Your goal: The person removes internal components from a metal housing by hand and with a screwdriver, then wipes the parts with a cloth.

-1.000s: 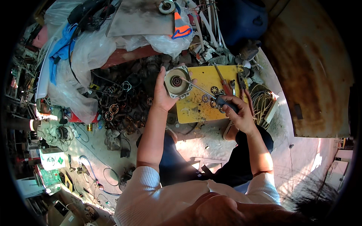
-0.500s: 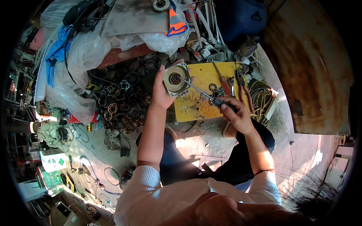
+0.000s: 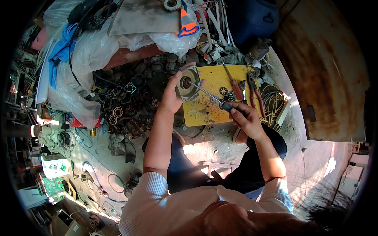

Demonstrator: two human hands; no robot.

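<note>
My left hand point(image 3: 171, 96) grips a square metal housing point(image 3: 191, 91) with a round recessed centre, tilted up above the yellow board point(image 3: 199, 116). My right hand point(image 3: 248, 122) is wrapped round the dark handle of a screwdriver point(image 3: 208, 94), whose shaft reaches into the middle of the housing; the tip is hard to make out. Just beyond that hand, on the board, lie a red-handled screwdriver point(image 3: 235, 88), red-handled pliers point(image 3: 260, 101) and small round parts point(image 3: 223, 91).
Heaped motor parts point(image 3: 120, 106) lie left of the board, under plastic sheeting point(image 3: 84, 74). Coiled cable point(image 3: 275, 106) sits right of it, beside a rusty panel point(image 3: 327, 90). A blue drum point(image 3: 250, 19) stands behind. My legs point(image 3: 252, 165) are below the board, with loose wires point(image 3: 116, 183) on the floor.
Compared with a second ago, the housing is tilted more, its face seen more obliquely, and my left fingers have shifted with it. My right hand and screwdriver have moved slightly left.
</note>
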